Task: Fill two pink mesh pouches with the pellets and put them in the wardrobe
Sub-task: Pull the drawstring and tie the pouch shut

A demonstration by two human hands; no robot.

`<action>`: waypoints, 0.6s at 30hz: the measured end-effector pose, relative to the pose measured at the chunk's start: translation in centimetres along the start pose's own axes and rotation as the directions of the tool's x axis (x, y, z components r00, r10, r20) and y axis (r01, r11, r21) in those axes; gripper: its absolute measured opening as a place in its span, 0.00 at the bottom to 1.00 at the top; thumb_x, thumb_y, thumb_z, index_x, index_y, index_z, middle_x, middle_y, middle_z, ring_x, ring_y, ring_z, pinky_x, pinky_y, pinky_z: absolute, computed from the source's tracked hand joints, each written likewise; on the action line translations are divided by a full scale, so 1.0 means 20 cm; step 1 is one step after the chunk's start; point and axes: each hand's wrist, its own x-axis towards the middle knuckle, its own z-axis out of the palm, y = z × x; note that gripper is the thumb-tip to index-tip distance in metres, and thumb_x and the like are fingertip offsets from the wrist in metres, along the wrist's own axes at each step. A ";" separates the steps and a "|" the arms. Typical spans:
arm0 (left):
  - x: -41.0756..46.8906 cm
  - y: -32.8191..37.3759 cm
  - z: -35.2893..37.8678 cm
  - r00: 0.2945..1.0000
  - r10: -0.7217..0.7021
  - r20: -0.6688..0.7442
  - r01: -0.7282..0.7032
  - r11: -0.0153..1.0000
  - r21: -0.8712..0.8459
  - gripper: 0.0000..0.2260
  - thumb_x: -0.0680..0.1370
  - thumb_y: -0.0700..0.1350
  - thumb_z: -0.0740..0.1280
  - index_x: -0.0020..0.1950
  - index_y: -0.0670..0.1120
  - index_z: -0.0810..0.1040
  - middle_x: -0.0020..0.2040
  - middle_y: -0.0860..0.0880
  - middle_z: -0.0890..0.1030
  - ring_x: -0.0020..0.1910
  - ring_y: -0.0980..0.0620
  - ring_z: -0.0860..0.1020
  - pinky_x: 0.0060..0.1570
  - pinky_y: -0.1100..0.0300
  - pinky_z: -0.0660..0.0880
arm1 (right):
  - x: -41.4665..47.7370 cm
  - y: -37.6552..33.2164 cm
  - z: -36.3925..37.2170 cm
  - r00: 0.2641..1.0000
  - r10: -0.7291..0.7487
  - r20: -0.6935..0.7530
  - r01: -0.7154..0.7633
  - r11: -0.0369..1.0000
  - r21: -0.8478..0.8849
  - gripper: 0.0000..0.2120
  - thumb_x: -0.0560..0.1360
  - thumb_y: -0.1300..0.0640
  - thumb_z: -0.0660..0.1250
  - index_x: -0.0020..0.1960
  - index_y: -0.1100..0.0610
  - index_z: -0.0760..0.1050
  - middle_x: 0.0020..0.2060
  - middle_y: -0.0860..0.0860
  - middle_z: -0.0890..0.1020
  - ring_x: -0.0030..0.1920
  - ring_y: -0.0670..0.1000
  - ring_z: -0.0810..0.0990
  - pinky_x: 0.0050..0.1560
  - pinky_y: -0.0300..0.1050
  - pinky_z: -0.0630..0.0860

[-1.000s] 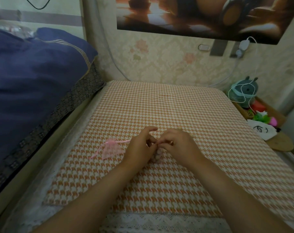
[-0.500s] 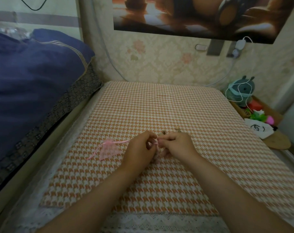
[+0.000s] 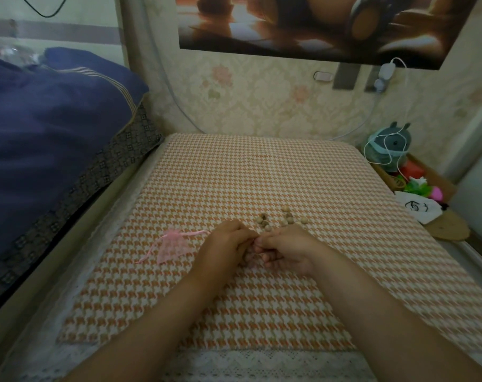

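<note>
One pink mesh pouch point(image 3: 172, 246) lies flat on the orange houndstooth cloth point(image 3: 262, 175), its ribbon trailing right toward my hands. My left hand point(image 3: 226, 244) and my right hand point(image 3: 285, 250) meet fingertip to fingertip at the middle of the cloth. Between them they pinch a second pink mesh pouch point(image 3: 251, 256), mostly hidden by the fingers. Several small round beige pellets point(image 3: 285, 219) lie loose on the cloth just beyond my hands.
A dark blue quilt point(image 3: 49, 139) is piled on the left. At the right edge stand a grey plush toy point(image 3: 390, 146) wrapped in white cable, a wooden tray point(image 3: 427, 172) with small items and a white bag point(image 3: 417, 209). A wallpapered wall stands behind.
My hands have drawn slightly toward me and lowered, uncovering the loose pellets behind them. The flat pouch on the left has not moved.
</note>
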 end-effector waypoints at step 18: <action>0.01 0.02 -0.06 0.941 -0.326 0.090 0.334 0.936 -0.109 0.05 0.77 0.42 0.70 0.44 0.52 0.77 0.43 0.57 0.76 0.40 0.61 0.74 0.41 0.74 0.68 | 0.03 0.06 -0.01 0.752 -0.660 -0.005 0.463 0.533 -0.708 0.08 0.76 0.51 0.71 0.39 0.49 0.85 0.33 0.43 0.84 0.33 0.42 0.81 0.40 0.49 0.82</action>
